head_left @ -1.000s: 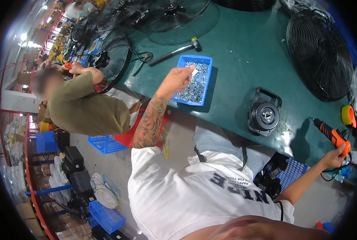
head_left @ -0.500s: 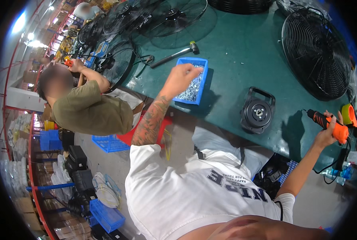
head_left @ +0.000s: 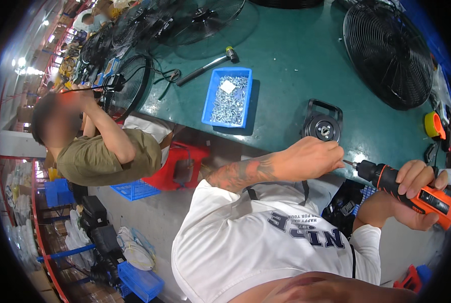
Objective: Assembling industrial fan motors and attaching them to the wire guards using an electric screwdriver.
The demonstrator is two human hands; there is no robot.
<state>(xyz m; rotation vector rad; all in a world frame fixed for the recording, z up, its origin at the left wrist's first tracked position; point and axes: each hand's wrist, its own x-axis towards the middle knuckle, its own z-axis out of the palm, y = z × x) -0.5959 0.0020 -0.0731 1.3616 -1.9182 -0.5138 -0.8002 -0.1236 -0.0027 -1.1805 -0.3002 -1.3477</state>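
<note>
In my right hand (head_left: pixel 412 194) is an orange and black electric screwdriver (head_left: pixel 406 191), its bit pointing left. My left hand (head_left: pixel 314 159) is closed, fingertips pinched together right at the tip of the bit; whatever they hold is too small to make out. Just beyond that hand, a round black fan motor housing (head_left: pixel 322 123) with a loop handle lies on the green table, its near part hidden by the hand. Farther left stands a blue bin (head_left: pixel 249 96) of loose silver screws, with a small white square piece on top.
A hammer (head_left: pixel 205 68) lies behind the bin. Black fan grilles stand at the far right (head_left: pixel 387 55) and far left (head_left: pixel 200 17). A yellow-orange tape roll (head_left: pixel 434 124) sits at the right edge. At left, a co-worker (head_left: pixel 104 146) works beside a red stool (head_left: pixel 180 166).
My left hand has left the screw bin and come right and nearer, to the bit. My right hand has brought the screwdriver nearer and turned it. The view has shifted slightly.
</note>
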